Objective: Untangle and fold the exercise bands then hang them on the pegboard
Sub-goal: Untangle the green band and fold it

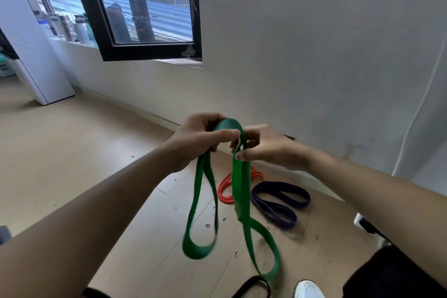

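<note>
A wide green exercise band (238,191) hangs in front of me in two long loops that reach down toward the floor. My left hand (196,139) grips its top fold, thumb laid across the band. My right hand (262,146) pinches the band just to the right of that fold. On the floor beyond lie an orange band (223,189) and a purple band (280,201), each in loose loops. A black band (254,286) shows at the bottom edge. No pegboard is in view.
A white wall (314,55) stands straight ahead, with a black-framed window (145,7) at upper left. A white cabinet (31,55) sits at far left. My white shoe (308,289) shows at the bottom. Small bits of debris dot the wooden floor (60,152).
</note>
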`<state>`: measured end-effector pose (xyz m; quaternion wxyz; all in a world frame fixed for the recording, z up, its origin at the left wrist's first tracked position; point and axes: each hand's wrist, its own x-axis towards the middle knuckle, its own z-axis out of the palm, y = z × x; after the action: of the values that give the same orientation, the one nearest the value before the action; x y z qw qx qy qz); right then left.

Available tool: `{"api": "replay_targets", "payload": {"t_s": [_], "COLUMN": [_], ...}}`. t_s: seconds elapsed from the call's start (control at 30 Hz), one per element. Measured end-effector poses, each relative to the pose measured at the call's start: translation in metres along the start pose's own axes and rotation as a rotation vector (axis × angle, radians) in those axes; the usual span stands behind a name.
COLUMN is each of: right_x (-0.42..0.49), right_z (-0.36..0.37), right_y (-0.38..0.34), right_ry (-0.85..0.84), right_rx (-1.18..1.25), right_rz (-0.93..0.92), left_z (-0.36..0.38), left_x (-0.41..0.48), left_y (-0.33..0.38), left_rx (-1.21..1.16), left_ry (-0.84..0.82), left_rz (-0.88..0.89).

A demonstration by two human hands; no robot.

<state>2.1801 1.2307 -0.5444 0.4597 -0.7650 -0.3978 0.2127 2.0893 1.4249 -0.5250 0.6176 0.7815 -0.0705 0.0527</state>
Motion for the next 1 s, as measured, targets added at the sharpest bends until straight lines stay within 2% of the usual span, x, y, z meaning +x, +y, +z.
{"api": "replay_targets", "payload": {"t_s": [0.23, 0.4, 0.63, 0.8, 1.0], "right_x": [0.011, 0.016, 0.019, 0.008, 0.003], "right_z": [0.009, 0.023, 0.004, -0.027, -0.026], "right_y": [0.007, 0.012, 0.007, -0.004, -0.013], "right_ry": [-0.014, -0.025, 0.037, 0.127, 0.187], "right_rx": [0.047, -0.072, 0.027, 0.114, 0.122], "right_rz": [0.046, 0.036, 0.042, -0.04, -0.146], "left_z": [-0.021, -0.029, -0.052, -0.065, -0.072], "left_x": [-0.008, -0.011, -0.016, -0.021, -0.021], "left_y": [0.003, 0.006, 0.001, -0.014, -0.024], "left_rx": [-0.064, -0.081, -0.11, -0.024, 0.067], "left_ry": [0.125, 0.158, 0.252, 0.218, 0.096], "left_rz": [0.055, 0.093, 0.061, 0.011, -0.063]}}
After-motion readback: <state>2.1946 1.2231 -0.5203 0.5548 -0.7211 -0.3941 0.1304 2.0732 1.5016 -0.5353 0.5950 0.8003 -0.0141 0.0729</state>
